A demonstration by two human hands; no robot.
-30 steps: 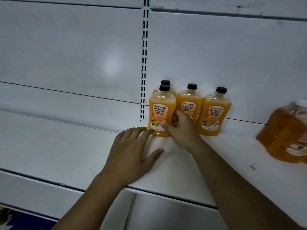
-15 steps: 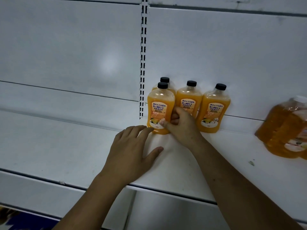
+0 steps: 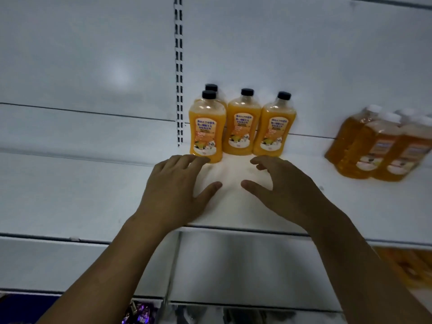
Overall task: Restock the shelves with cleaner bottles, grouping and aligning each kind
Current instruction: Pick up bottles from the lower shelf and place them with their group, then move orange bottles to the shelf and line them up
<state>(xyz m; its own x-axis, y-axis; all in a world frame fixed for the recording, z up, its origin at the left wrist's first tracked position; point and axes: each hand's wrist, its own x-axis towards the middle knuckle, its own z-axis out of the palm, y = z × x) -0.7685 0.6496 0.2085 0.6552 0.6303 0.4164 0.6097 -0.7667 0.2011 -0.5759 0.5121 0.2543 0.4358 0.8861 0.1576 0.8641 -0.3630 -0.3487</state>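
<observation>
Several orange cleaner bottles with black caps stand upright at the back of the white shelf: a front-left bottle with another half hidden behind it, a middle bottle and a right bottle. My left hand lies spread over the shelf, fingertips close to the front-left bottle's base. My right hand hovers in front of the right bottle, fingers loosely bent, holding nothing.
A group of amber bottles with white caps stands on the same shelf at the right. A slotted upright divides the white back panels. Orange goods show on a lower shelf at right; purple packets lie at the bottom.
My right hand has let go of the front-left bottle and pulled back toward the shelf front. The left hand stayed roughly in place. The view shifted, showing more amber bottles at the right.
</observation>
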